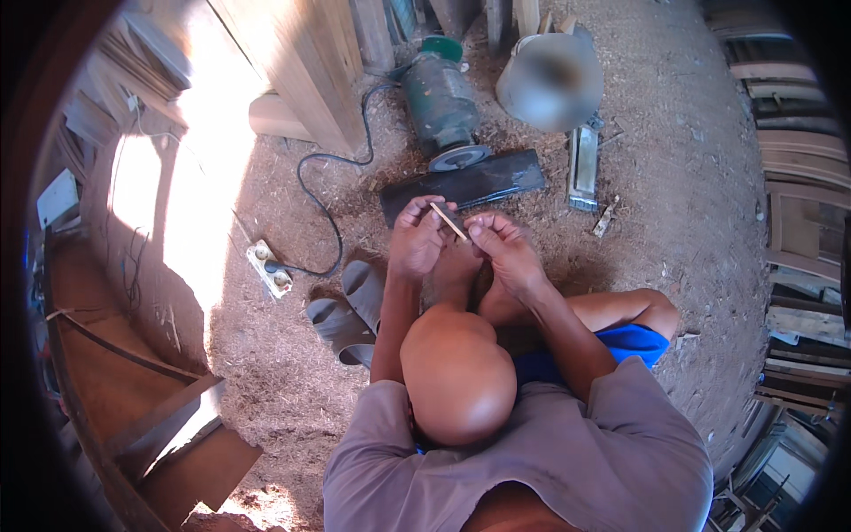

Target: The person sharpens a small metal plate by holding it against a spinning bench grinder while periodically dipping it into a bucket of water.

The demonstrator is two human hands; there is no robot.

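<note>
A short, thin, pale strip [449,222], which looks like wood, slants between my two hands in front of my bent knee. My left hand [418,239] pinches it by its upper end. At the lower end, the thumb and fingers of my right hand [505,253] close on it. Just beyond my fingers lies a dark flat slab [512,175] on the ground. Behind the slab is a green electric motor [439,102] with a round grinding disc [459,158] facing me. The strip is apart from the disc.
A black cable [330,206] curves from the motor to a white power strip [269,269]. Grey sandals [341,324] lie left of my leg. A round, pale container [551,84] and a long metal piece [583,168] are at the far right. Stacked boards [802,230] line the right side.
</note>
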